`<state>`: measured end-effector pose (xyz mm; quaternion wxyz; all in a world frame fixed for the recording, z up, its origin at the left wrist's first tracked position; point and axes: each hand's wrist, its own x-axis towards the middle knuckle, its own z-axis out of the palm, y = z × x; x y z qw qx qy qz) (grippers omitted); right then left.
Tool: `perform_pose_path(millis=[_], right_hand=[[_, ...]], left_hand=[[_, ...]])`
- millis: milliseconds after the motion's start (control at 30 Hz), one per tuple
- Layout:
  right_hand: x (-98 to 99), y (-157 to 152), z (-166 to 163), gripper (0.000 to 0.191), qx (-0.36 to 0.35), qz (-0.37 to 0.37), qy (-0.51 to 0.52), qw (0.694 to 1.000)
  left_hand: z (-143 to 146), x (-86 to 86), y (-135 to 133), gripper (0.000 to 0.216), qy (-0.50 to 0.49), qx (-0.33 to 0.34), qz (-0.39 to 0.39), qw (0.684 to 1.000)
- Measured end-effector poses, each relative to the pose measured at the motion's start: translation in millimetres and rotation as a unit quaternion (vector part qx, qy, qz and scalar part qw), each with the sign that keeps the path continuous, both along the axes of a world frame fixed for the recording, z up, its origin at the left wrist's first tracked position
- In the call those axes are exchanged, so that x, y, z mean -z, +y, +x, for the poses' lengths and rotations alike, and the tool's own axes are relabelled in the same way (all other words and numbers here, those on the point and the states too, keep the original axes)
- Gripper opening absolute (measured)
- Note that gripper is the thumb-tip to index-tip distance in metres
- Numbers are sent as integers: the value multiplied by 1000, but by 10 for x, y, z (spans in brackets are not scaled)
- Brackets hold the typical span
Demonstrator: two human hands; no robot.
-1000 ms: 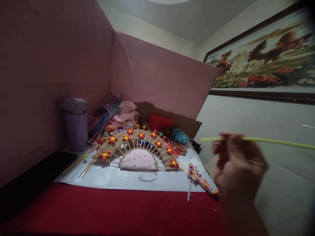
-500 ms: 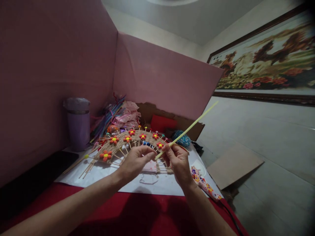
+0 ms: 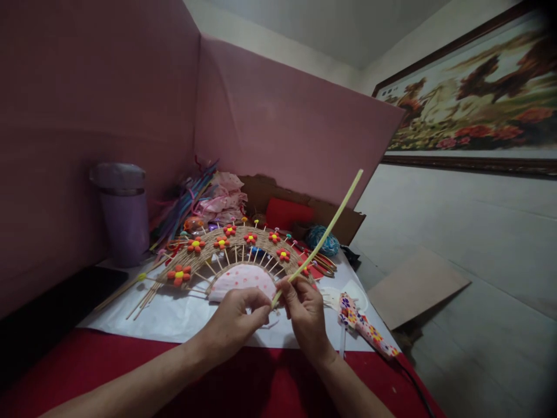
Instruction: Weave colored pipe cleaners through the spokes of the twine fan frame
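A pale yellow pipe cleaner point(image 3: 331, 226) slants up and to the right from my hands. My right hand point(image 3: 304, 310) grips it near its lower end between thumb and fingers. At the very bottom tip, the thumb and forefinger of my left hand point(image 3: 243, 319) are pinched together on it. Behind both hands lies a fan-shaped piece of sticks and woven twine point(image 3: 209, 248), with red and orange flowers with yellow centres along its arch. A half-round of pink dotted cloth point(image 3: 241, 278) fills its inner part, partly hidden by my left hand.
A flower-patterned glue gun point(image 3: 369, 334) with a cord lies at the right. Blue yarn point(image 3: 324, 240), pink cloth point(image 3: 224, 194) and a bundle of coloured pipe cleaners point(image 3: 189, 200) are at the back. A purple tumbler point(image 3: 124, 220) stands left, near the pink partition point(image 3: 282, 122).
Both hands have come lower in view with the pipe cleaner, which now stands steeper and bows slightly. The camera has shifted, so more of the dotted cloth shows.
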<state>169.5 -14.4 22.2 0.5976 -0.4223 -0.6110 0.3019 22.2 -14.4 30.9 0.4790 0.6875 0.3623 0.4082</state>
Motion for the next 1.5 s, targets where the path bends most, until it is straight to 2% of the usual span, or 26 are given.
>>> perform_pose_path(millis=[133, 233, 467, 567, 700, 867, 967, 1167, 1333, 1500], right_hand=[[-1, -6, 4, 19, -6, 9, -1, 1000], [-5, -1, -11, 11, -5, 24, -3, 1000], [51, -74, -71, 9, -47, 71, -45, 995], [70, -90, -88, 8, -38, 79, -48, 995], [45, -43, -76, 12, -7, 55, 52, 997], [25, 7, -13, 13, -87, 0, 130, 988], [40, 14, 12, 13, -121, -17, 139, 983], [23, 3, -15, 13, -136, -6, 148, 980], [3, -23, -49, 14, -151, 15, 153, 976], [42, -3, -23, 13, -149, -7, 159, 976]], left_hand=[[6, 12, -1, 17, -9, -13, -28, 999], [5, 36, 22, 20, -33, -30, -80, 996], [14, 58, 61, 22, -83, -100, -138, 982], [16, 54, 78, 24, -110, -79, -166, 977], [-15, 18, 80, 22, -126, -18, -123, 984], [-61, -12, 18, 14, -61, -14, 31, 998], [-73, -25, -9, 15, -37, -13, 77, 996], [-68, -76, -27, 19, -34, 7, 64, 997], [-60, -26, -19, 20, -36, -2, 36, 999], [-61, 10, 19, 21, -49, 38, 26, 998]])
